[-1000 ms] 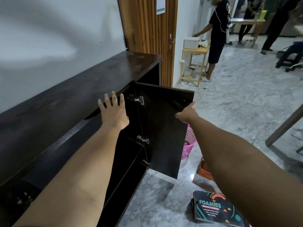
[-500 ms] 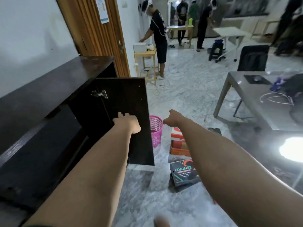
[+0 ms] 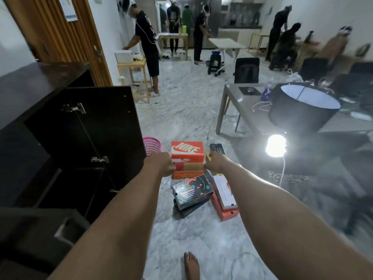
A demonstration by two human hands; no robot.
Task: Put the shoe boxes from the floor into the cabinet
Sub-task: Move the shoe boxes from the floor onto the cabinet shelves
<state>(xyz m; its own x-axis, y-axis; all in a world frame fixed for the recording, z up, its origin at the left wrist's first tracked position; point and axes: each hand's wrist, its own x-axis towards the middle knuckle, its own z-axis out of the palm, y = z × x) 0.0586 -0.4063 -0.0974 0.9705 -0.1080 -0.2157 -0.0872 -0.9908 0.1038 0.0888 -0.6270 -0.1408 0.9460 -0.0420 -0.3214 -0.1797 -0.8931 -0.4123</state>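
A stack of shoe boxes stands on the marble floor, topped by an orange Nike box (image 3: 187, 152) with a red-brown box (image 3: 189, 166) under it. My left hand (image 3: 161, 165) is at the stack's left side and my right hand (image 3: 215, 162) at its right side, both with curled fingers level with the second box. Whether they grip it is unclear. A black Foamies box (image 3: 191, 191) and an orange box with a white lid (image 3: 224, 197) lie nearer to me. The dark cabinet (image 3: 40, 93) stands at the left with its door (image 3: 109, 122) swung open.
A pink basket (image 3: 152, 145) sits beside the open door. A grey table (image 3: 244, 110) with a black lamp shade (image 3: 302, 112) and a glaring bulb (image 3: 276, 148) is at the right. My bare foot (image 3: 191, 265) is on the floor. Several people stand at the back.
My view has swung from the cabinet to the floor. Both hands left the cabinet door, which stays open, and moved down to the sides of the shoe box stack.
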